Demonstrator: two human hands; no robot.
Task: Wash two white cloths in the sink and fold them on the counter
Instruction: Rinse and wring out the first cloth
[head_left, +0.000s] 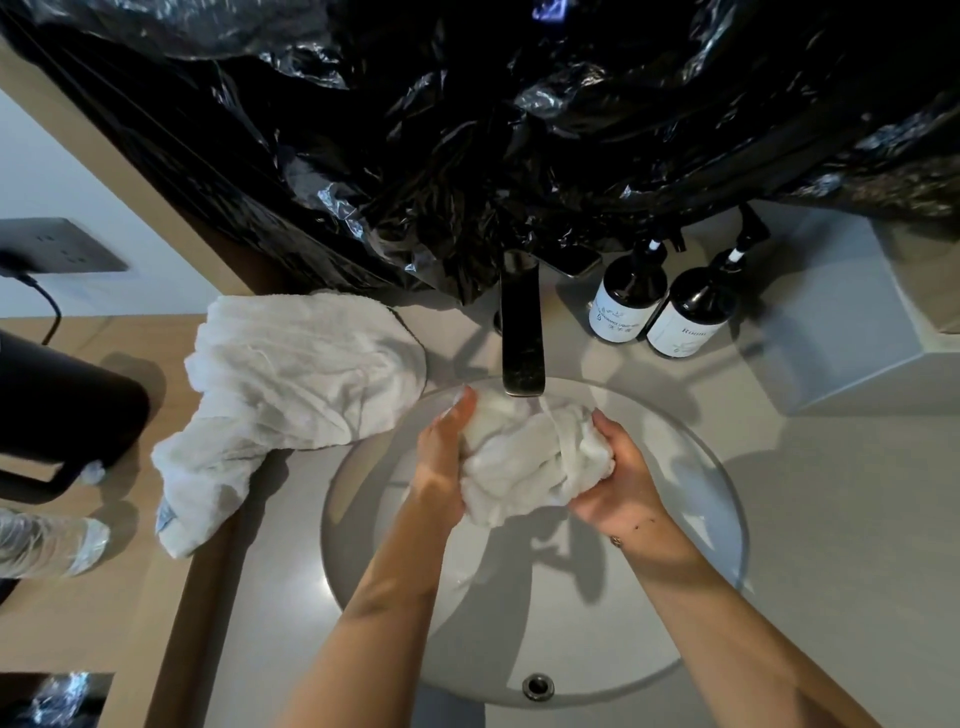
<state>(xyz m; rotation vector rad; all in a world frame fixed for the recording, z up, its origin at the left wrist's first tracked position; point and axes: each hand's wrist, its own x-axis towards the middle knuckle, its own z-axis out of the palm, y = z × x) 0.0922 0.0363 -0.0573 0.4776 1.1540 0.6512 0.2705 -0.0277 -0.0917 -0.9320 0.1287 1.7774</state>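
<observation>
A bunched white cloth (524, 462) is held over the round sink (691, 597), right under the dark faucet (522, 332), with water running onto it. My left hand (441, 462) grips its left side and my right hand (618, 483) grips its right side. A second white cloth (291, 389) lies crumpled on the counter (841, 519) left of the sink, one end hanging over the counter's edge.
Two dark pump bottles (660, 306) stand behind the sink on the right, beside a grey box (852, 332). Black plastic sheeting (519, 130) covers the wall above. A black appliance (57, 415) and a plastic-wrapped item (47, 545) sit at the left. The drain (537, 686) is near me.
</observation>
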